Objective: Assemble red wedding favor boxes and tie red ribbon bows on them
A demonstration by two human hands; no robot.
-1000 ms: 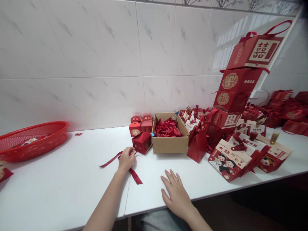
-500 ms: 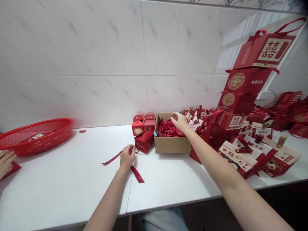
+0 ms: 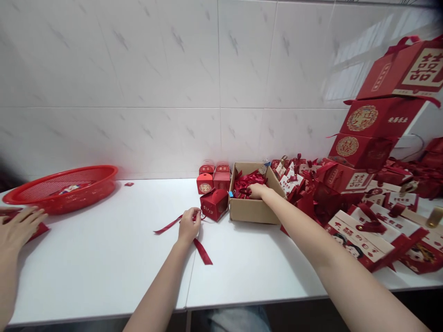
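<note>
My left hand (image 3: 190,225) is closed in a pinch around a dark red ribbon (image 3: 203,252), whose two tails lie on the table on either side of the hand. Beside its fingertips sits a small red gift box (image 3: 215,204) with a thin loop at its near corner. My right hand (image 3: 258,190) dips into an open cardboard box (image 3: 254,211) filled with shiny red ribbons (image 3: 254,179). Its fingers are drawn together on the ribbon at the top of the pile; the fingertips are partly buried.
Small red boxes (image 3: 205,183) stand against the tiled wall. Right of the cardboard box are many red-and-white gift boxes (image 3: 363,235) and a tall leaning stack (image 3: 367,115). Far left, another person's hand (image 3: 22,228) rests on red card near a red plastic basket (image 3: 79,196).
My right hand has lowered from above the cardboard box into the ribbons. My left hand keeps its pinch. The view has shifted left, and more of the other person's hand shows.
</note>
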